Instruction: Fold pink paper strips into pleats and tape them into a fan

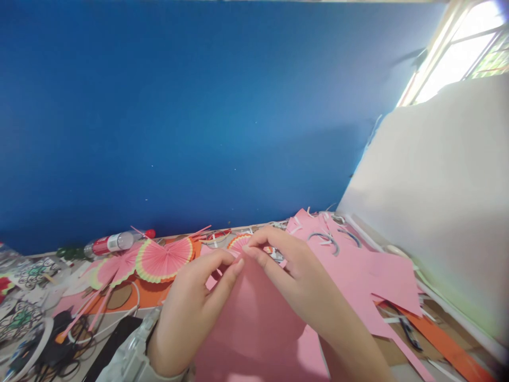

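A sheet of pink paper (262, 323) is in front of me, its upper corner raised between my two hands. My left hand (194, 305) pinches it with thumb and forefinger. Close beside, my right hand (292, 268) pinches the same upper edge, the fingertips of both hands nearly meeting. Behind the left hand lies a pleated pink paper fan (165, 259) with a yellow and orange rim. Part of a smaller pleated fan (238, 242) shows behind the fingertips.
Cut pink paper (358, 281) is heaped on the right, with dark curved loops (336, 246) on it. An orange strip (445, 339) lies near the front right. On the left are a plastic bottle (109, 244) and tangled black cables (66, 339). A blue wall (199, 116) stands behind.
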A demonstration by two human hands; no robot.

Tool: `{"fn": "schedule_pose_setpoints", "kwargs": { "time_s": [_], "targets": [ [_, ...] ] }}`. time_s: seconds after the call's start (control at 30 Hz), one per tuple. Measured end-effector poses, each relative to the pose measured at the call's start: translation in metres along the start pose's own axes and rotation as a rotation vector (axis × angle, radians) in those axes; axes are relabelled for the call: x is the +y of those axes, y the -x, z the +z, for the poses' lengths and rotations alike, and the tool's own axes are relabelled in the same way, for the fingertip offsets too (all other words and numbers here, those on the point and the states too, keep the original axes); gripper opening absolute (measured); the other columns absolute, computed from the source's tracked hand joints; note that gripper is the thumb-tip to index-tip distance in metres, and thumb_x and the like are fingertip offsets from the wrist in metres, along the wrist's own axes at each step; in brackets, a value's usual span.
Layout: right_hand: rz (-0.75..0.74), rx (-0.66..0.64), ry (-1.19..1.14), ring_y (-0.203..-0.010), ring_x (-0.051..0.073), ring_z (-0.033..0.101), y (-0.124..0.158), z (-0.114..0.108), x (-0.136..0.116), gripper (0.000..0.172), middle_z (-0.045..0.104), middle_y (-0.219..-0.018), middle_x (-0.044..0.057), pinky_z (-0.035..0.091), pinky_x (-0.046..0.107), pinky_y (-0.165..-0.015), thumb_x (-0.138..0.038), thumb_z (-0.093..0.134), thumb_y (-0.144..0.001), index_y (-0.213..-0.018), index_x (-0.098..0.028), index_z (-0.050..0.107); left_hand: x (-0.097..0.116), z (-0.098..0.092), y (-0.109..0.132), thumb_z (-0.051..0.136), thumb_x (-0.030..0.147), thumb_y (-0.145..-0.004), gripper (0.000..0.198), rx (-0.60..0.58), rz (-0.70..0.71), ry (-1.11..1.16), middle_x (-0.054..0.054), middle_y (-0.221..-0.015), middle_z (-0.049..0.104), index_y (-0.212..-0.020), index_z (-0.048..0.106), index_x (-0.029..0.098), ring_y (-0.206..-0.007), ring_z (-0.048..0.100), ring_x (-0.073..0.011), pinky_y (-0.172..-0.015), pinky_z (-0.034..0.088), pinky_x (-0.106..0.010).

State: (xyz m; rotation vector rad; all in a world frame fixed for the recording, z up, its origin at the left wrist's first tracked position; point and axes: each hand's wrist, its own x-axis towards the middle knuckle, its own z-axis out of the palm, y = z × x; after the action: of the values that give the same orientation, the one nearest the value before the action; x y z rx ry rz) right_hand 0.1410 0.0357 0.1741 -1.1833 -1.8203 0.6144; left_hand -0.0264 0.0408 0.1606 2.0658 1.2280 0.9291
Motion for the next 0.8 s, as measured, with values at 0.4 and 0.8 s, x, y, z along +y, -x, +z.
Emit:
{"fn": "schedule_pose_setpoints", "kwargs": {
  "time_s": [0.4, 0.8],
  "targets": [
    [0.025, -0.023, -0.039, -0.085, 0.011, 0.054, 0.0000, -0.0038, -0.0045, 0.014, 0.062, -0.088, -0.007, 0.038, 0.024, -0.072, -0.025, 0.044, -0.093, -0.087, -0.026, 0.057, 0.0012, -0.0005, -0.0006, 0.042, 0.034, -0.093, 0.023, 0.008, -0.003, 0.011, 0.003, -0.078, 0.060, -0.079, 0.055, 0.022, -0.074, 0.054, -0.0130, -0.065, 0.039, -0.023],
    [0.020, -0.056, -0.007, -0.081, 0.010, 0.053, -0.0016, -0.0071, -0.0042, 0.017, 0.060, -0.083, -0.007, 0.037, 0.023, -0.070, -0.026, 0.042, -0.094, -0.082, -0.025, 0.054, 0.0012, -0.0012, 0.0006, 0.043, 0.034, -0.092, 0.021, 0.022, -0.008, 0.027, 0.004, -0.078, 0.059, -0.080, 0.054, 0.022, -0.074, 0.053, -0.0120, -0.065, 0.039, -0.021]
  ]
}}
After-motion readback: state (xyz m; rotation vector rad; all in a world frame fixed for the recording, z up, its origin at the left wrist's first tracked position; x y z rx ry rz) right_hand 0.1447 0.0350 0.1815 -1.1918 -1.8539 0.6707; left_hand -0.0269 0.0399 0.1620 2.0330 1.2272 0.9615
